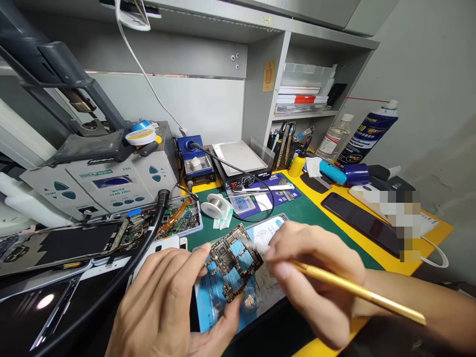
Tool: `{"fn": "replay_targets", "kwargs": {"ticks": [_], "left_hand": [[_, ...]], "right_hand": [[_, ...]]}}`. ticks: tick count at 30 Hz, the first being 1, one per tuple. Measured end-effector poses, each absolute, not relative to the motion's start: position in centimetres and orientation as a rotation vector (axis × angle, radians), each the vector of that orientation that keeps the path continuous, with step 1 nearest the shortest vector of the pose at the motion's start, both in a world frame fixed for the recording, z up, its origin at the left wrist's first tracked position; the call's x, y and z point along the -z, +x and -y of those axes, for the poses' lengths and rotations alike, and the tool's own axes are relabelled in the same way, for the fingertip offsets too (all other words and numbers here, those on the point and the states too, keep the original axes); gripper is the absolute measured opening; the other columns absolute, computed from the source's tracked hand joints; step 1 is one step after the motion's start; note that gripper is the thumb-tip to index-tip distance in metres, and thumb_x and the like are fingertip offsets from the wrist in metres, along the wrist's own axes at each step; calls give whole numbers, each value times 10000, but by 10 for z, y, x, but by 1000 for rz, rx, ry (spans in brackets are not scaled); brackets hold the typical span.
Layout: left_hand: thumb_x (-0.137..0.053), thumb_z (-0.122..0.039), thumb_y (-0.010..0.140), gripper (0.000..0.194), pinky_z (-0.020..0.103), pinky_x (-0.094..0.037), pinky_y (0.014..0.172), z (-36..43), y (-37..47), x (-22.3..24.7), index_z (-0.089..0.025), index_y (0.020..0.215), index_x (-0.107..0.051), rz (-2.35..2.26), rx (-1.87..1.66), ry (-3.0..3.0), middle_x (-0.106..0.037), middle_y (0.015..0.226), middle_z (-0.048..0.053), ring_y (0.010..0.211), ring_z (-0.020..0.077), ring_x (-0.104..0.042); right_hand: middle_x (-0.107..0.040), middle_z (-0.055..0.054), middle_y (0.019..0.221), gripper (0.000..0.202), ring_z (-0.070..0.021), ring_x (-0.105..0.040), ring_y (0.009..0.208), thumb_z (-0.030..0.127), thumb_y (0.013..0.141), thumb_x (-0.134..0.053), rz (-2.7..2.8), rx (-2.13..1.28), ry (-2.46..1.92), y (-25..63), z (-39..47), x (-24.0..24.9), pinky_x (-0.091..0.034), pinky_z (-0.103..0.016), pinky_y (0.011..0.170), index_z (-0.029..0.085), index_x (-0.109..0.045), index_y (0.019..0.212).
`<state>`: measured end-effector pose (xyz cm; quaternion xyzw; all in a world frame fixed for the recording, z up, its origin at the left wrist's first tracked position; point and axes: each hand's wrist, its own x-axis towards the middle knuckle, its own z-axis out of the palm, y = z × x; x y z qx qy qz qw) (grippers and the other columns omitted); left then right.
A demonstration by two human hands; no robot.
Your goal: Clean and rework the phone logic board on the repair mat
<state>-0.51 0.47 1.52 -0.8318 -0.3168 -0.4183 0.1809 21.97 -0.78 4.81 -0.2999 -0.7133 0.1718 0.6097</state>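
My left hand (167, 297) grips a phone circuit board (222, 252) by its edges, between the thumb below and the fingers at the left. The board is dark, tilted, and has several light-blue pads on its chips. My right hand (312, 277) is closed round a slim gold-coloured tool (364, 295), whose back end points to the lower right. A blurred whitish tuft (260, 246) shows by my right fingertips at the board's right edge. Whether it touches the board I cannot tell. Under the board lies a blue and white work pad (208, 310), with pale crumbs (249, 300) on it.
At the left stand a hot air station (122, 181) and its black hose (141, 258), among opened phones and a tray of boards (186, 218). A solder spool (213, 206) sits on the green mat (305, 218). A dark phone (362, 220), bottle (334, 134) and spray can (368, 134) are right.
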Motion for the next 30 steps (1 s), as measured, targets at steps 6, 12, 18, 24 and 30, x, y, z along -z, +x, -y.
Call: {"fn": "replay_targets", "kwargs": {"ticks": [6,12,18,24,30], "left_hand": [[-760,-338,943,527,440,-636,850,-2,-2,-21,-224,1415,-556,1142,1317,-2301,-699,946,53,803,221,-699],[-810,-327,913,533,410,-614,856,-4,-6,-22,-115,1336,-565,1133,1296,-2255,-677,944,73,812,204,-676],[-767,-492,928,419,362,-580,755,-10,-14,-26,-179,1154,-604,1102,1167,-2388,-658,916,44,808,201,-677],[-722,-377,963,486,420,-544,1030,-14,-16,-31,-140,1359,-573,1017,1076,-2558,-666,1272,136,1180,270,-659],[-695,-237,994,535,412,-476,1142,-11,-10,-24,-143,1488,-512,865,1069,-2659,-676,1360,130,1279,254,-617]], "right_hand": [[-800,-70,941,176,-149,-749,687,333,1028,-728,1354,-943,-1030,228,-12,-56,-565,-220,535,183,-757,1115],[-755,8,746,427,-131,-714,615,372,756,-1000,1138,-1571,-938,226,-19,-55,-603,-242,605,157,-744,1021],[-756,-2,749,362,-121,-691,606,303,746,-984,1133,-1503,-921,230,-28,-54,-597,-240,585,138,-759,977],[-731,8,725,268,-106,-636,569,258,777,-920,1321,-1519,-1003,240,-36,-57,-559,-236,559,134,-762,955],[-720,26,742,287,-95,-635,580,283,779,-920,1446,-1561,-975,241,-37,-56,-542,-237,592,135,-765,971]]}}
